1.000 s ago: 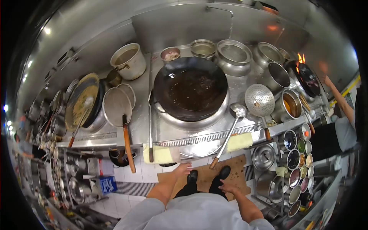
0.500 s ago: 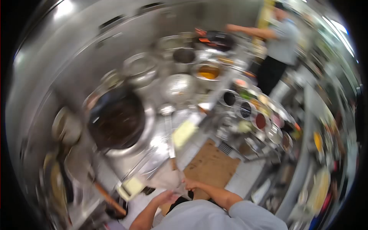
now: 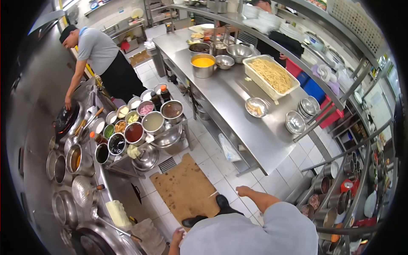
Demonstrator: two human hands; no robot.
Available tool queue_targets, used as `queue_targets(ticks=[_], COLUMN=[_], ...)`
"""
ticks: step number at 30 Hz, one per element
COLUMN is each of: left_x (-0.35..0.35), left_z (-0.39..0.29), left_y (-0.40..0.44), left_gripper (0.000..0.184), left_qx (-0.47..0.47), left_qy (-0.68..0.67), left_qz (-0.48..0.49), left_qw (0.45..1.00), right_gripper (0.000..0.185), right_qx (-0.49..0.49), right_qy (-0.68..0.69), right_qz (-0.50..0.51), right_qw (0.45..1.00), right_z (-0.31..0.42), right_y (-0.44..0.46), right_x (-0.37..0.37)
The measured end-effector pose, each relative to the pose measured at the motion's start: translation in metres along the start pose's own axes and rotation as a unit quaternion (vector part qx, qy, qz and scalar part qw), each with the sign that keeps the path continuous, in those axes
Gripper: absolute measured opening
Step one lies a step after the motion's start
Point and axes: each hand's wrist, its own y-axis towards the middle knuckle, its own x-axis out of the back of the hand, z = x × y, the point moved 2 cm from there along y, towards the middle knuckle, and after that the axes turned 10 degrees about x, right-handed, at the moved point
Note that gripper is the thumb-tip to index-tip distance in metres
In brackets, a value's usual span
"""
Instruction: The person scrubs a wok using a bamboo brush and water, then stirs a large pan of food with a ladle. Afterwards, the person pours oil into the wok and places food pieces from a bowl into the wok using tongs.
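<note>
My left hand is low in the view beside my body, next to a hanging greyish cloth; its fingers look curled, and whether they hold anything is hidden. Held out over the white floor tiles, my right hand has its fingers bent together, too small to make out well. Left of my left hand, a ladle lies across the stove edge near a folded yellow cloth. The dark wok is partly cut off at the bottom left.
A steel table bears a basket of noodles, bowls and a pot of orange liquid. Seasoning pots crowd a rack near the stove. A co-worker reaches to another wok. Brown cardboard lies underfoot.
The view has swung right from the stove to the table. My hands, close together at the greyish cloth half a second ago, are now apart, with the cloth hanging at the stove edge.
</note>
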Motion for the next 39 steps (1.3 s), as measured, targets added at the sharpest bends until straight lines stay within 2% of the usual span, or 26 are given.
queue_targets(ticks=[4,6,7,8,9,10,11,12,13,14,15,16,18,19,20,22,23,25,27,28,29,31,32,34,36,39], left_x=[-0.017,-0.028,-0.032,-0.036,-0.041,-0.047,-0.052,-0.055,-0.055,-0.053,-0.053,-0.052,-0.048,-0.046,-0.044,-0.045,-0.048,-0.043,-0.039,-0.040,-0.040,-0.023,-0.011,-0.016,0.018,0.063], left_z=[-0.069,-0.093,-0.109,-0.120,-0.138,-0.147,-0.152,-0.156,-0.157,-0.152,-0.146,-0.139,-0.113,-0.096,-0.078,-0.029,-0.019,-0.007,0.005,0.004,0.002,-0.020,-0.039,-0.030,-0.082,-0.119], left_y=[0.031,0.049,0.051,0.049,0.046,0.037,0.032,0.026,0.021,0.013,0.008,0.003,-0.011,-0.022,-0.026,-0.029,-0.040,-0.046,-0.043,-0.046,-0.046,-0.052,-0.058,-0.012,-0.045,-0.075], left_gripper=[0.041,0.042,0.040,0.040,0.040,0.040,0.040,0.039,0.038,0.038,0.037,0.036,0.036,0.036,0.036,0.040,0.041,0.042,0.041,0.041,0.041,0.041,0.042,0.042,0.047,0.050], left_qx=[0.015,-0.050,-0.096,-0.090,-0.105,-0.118,-0.116,-0.115,-0.114,-0.107,-0.110,-0.113,-0.088,-0.062,-0.039,-0.025,0.005,0.039,0.019,-0.002,-0.018,-0.036,-0.037,-0.142,-0.149,-0.131], left_qy=[-0.059,0.016,0.068,0.061,0.055,0.052,0.045,0.061,0.079,0.076,0.106,0.134,0.138,0.147,0.113,0.155,0.132,0.085,0.050,0.042,-0.009,-0.070,-0.086,-0.226,-0.369,-0.412], left_qz=[-0.045,-0.046,-0.057,-0.068,-0.065,-0.059,-0.069,-0.061,-0.054,-0.062,-0.055,-0.049,-0.090,-0.123,-0.152,-0.129,-0.142,-0.154,-0.178,-0.202,-0.206,-0.197,-0.183,-0.237,-0.152,-0.156], left_qw=[0.997,0.998,0.991,0.992,0.991,0.990,0.990,0.990,0.989,0.989,0.987,0.983,0.982,0.979,0.981,0.979,0.981,0.984,0.983,0.979,0.978,0.977,0.979,0.934,0.905,0.888], right_gripper=[0.029,0.025,0.025,0.024,0.024,0.022,0.023,0.028,0.045,0.052,0.058,0.059,0.066,0.071,0.073,0.067,0.061,0.049,0.053,0.061,0.058,0.053,0.049,0.055,0.052,0.051], right_qx=[-0.075,0.003,0.013,0.031,0.054,0.040,0.067,0.022,0.007,-0.020,-0.142,-0.206,-0.213,-0.182,-0.181,-0.104,-0.085,-0.133,-0.134,-0.070,0.004,-0.004,0.088,0.051,0.057,0.199], right_qy=[0.036,0.061,0.123,0.185,0.240,0.260,0.219,0.185,0.096,-0.013,0.182,0.143,0.489,0.564,0.594,0.627,0.659,0.562,0.471,0.479,0.474,0.447,0.512,0.510,0.446,0.429], right_qz=[0.064,-0.022,-0.083,-0.143,-0.199,-0.315,-0.420,-0.505,-0.628,-0.724,-0.701,-0.725,-0.611,-0.544,-0.527,-0.472,-0.492,-0.540,-0.565,-0.541,-0.481,-0.338,-0.369,-0.327,-0.188,0.034], right_qw=[0.994,0.998,0.989,0.972,0.949,0.912,0.878,0.843,0.772,0.689,0.674,0.641,0.585,0.593,0.581,0.611,0.562,0.612,0.664,0.688,0.737,0.828,0.770,0.793,0.873,0.880], right_z=[-0.055,-0.029,-0.012,0.017,0.047,0.049,0.031,0.029,-0.002,-0.018,-0.040,-0.104,-0.167,-0.218,-0.256,-0.290,-0.308,-0.270,-0.199,-0.162,-0.093,-0.043,0.007,0.089,0.163,0.322], right_y=[-0.058,-0.069,-0.066,-0.069,-0.073,-0.067,-0.055,-0.064,-0.055,-0.058,-0.056,-0.026,0.005,0.036,0.064,0.099,0.116,0.106,0.089,0.083,0.068,0.086,0.090,0.104,0.117,0.088], right_x=[-0.051,-0.036,-0.005,0.042,0.090,0.132,0.172,0.235,0.270,0.319,0.358,0.368,0.398,0.389,0.379,0.375,0.371,0.384,0.383,0.377,0.376,0.355,0.328,0.276,0.233,0.195])
